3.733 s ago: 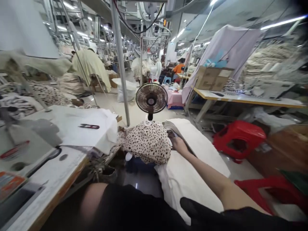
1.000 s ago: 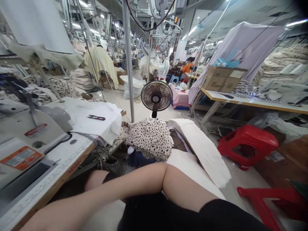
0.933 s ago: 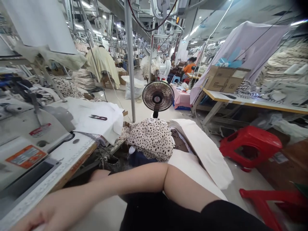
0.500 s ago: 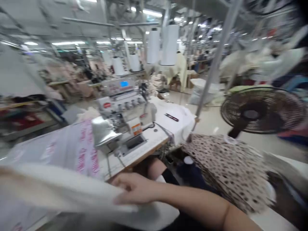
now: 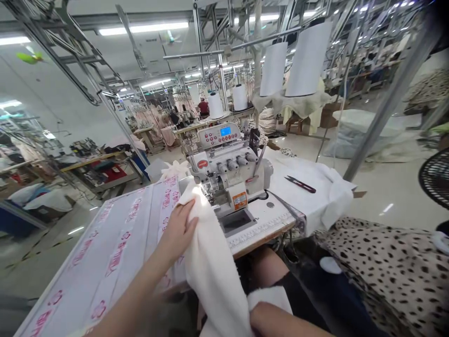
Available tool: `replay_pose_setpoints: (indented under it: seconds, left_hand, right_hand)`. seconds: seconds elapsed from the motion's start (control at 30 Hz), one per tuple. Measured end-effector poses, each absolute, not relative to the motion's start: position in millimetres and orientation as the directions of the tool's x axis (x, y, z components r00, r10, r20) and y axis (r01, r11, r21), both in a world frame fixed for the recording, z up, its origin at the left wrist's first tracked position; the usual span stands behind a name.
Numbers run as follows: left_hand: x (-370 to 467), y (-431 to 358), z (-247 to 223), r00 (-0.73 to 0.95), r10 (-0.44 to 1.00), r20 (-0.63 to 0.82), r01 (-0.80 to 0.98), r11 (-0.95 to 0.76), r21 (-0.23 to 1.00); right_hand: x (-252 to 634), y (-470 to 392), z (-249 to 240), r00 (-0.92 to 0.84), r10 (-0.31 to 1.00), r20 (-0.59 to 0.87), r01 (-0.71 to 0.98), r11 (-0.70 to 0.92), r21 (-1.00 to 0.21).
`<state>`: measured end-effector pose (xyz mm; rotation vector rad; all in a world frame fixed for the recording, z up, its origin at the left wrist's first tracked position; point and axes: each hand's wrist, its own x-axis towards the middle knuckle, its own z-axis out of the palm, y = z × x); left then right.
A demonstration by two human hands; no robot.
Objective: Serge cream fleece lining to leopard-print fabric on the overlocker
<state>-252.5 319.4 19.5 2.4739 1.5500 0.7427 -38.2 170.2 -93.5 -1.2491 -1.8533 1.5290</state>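
White fleecy fabric (image 5: 213,262) runs from the needle area of the sewing machine (image 5: 231,173) down over the table edge toward my lap. My left hand (image 5: 180,227) grips its upper part just left of the presser foot, thumb on top and fingers bent over the edge. Low in the view, my right hand (image 5: 261,316) is at the fabric's lower part; its fingers are hidden behind the cloth. The machine's lamp lights the fabric's top end, and its blue display is on.
Thread snips (image 5: 300,184) lie on white cloth (image 5: 315,187) right of the machine. Spotted fabric (image 5: 393,262) is piled at the right, near a fan (image 5: 435,178). A table covered in printed plastic (image 5: 122,234) extends left. Thread cones (image 5: 308,61) stand behind.
The view has turned left. The white fabric has moved from the lower left up to the machine's needle area. My left hand has come into view on it, and my right hand is now lower.
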Motion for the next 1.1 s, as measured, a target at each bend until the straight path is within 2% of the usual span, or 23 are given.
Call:
replay_pose_setpoints:
  seconds: [0.1,0.17,0.23,0.33,0.4,0.47,0.53,0.6,0.67,0.73,0.83,0.93,1.1]
  left_hand:
    - [-250,315,25,0.284,0.903,0.322,0.795,-0.409,0.448]
    - [-247,322,27,0.216,0.914,0.343,0.787,-0.371,0.492]
    - [-245,334,27,0.152,0.920,0.362,0.780,-0.337,0.528]
    - [-249,349,29,0.080,0.932,0.353,0.769,-0.283,0.574]
    - [-257,353,31,0.044,0.939,0.342,0.772,-0.250,0.585]
    - [-266,351,32,-0.004,0.935,0.354,0.792,-0.213,0.572]
    - [-272,346,30,-0.046,0.886,0.462,0.838,-0.217,0.501]
    - [-270,341,26,0.056,0.790,0.611,0.878,-0.331,0.347]
    - [-262,338,20,0.259,0.729,0.634,0.850,-0.484,0.210]
    - [-252,335,15,0.387,0.755,0.530,0.797,-0.562,0.219]
    - [-240,325,9,0.417,0.814,0.405,0.799,-0.540,0.264]
    - [-233,309,8,0.494,0.800,0.341,0.799,-0.572,0.184]
    - [-229,298,7,0.525,0.769,0.365,0.805,-0.588,0.079]
  right_hand:
    - [-41,204,-59,-0.335,0.942,-0.025,0.397,0.117,-0.910]
    - [-49,236,-39,-0.154,0.984,0.086,0.354,0.136,-0.925]
    - [-60,267,-30,-0.112,0.993,0.049,0.243,0.075,-0.967]
    - [-78,293,-38,-0.242,0.964,-0.106,0.046,-0.098,-0.994]
    - [-86,291,-50,-0.287,0.946,-0.151,-0.012,-0.161,-0.987]
    - [-90,281,-60,-0.290,0.941,-0.173,-0.041,-0.193,-0.980]
    - [-91,270,-66,-0.304,0.932,-0.197,-0.079,-0.230,-0.970]
    - [-91,264,-67,-0.327,0.921,-0.211,-0.095,-0.254,-0.962]
    - [-91,262,-66,-0.347,0.911,-0.224,-0.097,-0.272,-0.957]
    - [-91,260,-65,-0.356,0.906,-0.229,-0.098,-0.280,-0.955]
    - [-88,250,-73,-0.401,0.880,-0.254,-0.089,-0.313,-0.946]
    - [-83,232,-90,-0.453,0.842,-0.293,-0.053,-0.354,-0.934]
    - [-77,216,-112,-0.440,0.831,-0.342,-0.017,-0.388,-0.922]
